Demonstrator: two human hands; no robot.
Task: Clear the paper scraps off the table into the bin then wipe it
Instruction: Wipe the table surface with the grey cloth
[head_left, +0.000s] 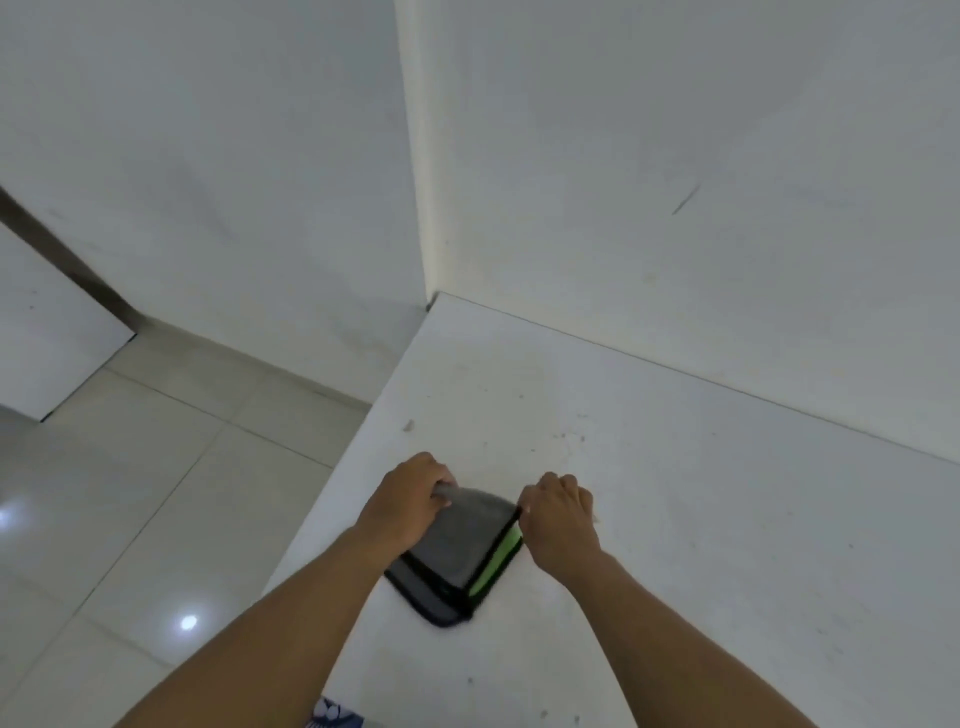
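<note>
No paper scraps visible on the table (675, 519), only small specks toward the far side; the bin is out of view, so clearing looks done and wiping is the step in hand. Folded grey-and-green cloth (457, 556) lies near the table's left edge. Left hand (410, 499) grips its far left corner with curled fingers; right hand (558, 514) pinches its far right edge.

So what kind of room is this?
Probably a plain room at home: a white table in a corner of bare white walls, a glossy tiled floor, and a grey-and-green folded cloth.
</note>
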